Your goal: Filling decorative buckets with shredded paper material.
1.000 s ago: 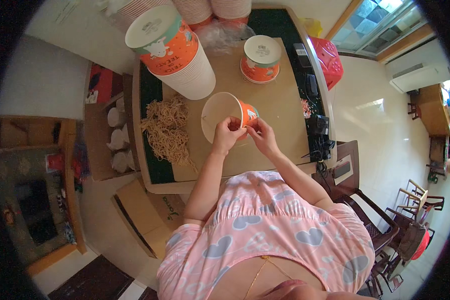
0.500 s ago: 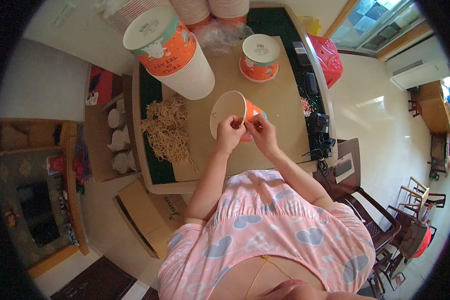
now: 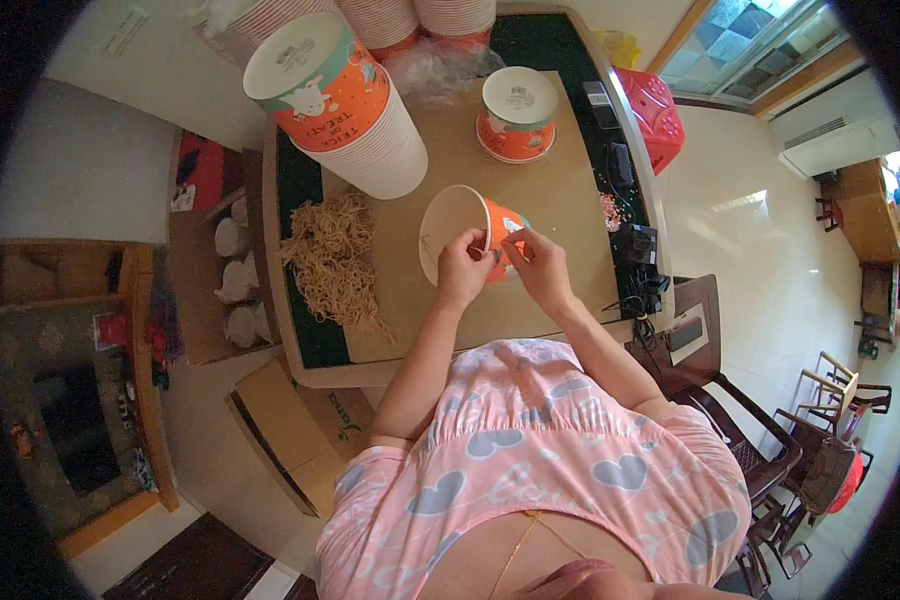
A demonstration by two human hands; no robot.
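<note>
Since the frame half a second back, the right hand [image 3: 540, 268] has eased off toward three o'clock, so its fingertips sit a little apart from those of the left hand [image 3: 460, 272]. From my end I see the left pinching the cup [image 3: 450, 215] at its rim. Right thumb and fingers are drawn close together against the orange side, but I cannot tell whether they pinch anything. Taking the cup as my dial's centre, it lies tilted over the brown sheet [image 3: 575, 215], mouth toward nine, with a thin strand [image 3: 427, 246] showing inside. At nine I have the string pile [image 3: 328, 262], at half past ten the tall stack [image 3: 365, 135], at one the short stack [image 3: 517, 132], upside down, and at three the black adapter [image 3: 638, 244] near the table edge.
</note>
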